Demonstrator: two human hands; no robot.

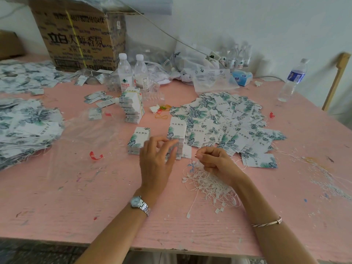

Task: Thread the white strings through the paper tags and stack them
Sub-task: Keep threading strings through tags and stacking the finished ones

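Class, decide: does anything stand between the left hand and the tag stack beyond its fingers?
Nothing visible does. The left hand has its fingertips at the near edge of the tag stack. The right hand, pinching a white string, sits to the right, and the other stack lies to the left.

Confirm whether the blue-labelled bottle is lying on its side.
No, the blue-labelled bottle stands upright near the pink table at its far right edge.

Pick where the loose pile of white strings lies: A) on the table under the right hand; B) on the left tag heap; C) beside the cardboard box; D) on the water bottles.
A: the white strings sprawl on the table beneath the right hand.
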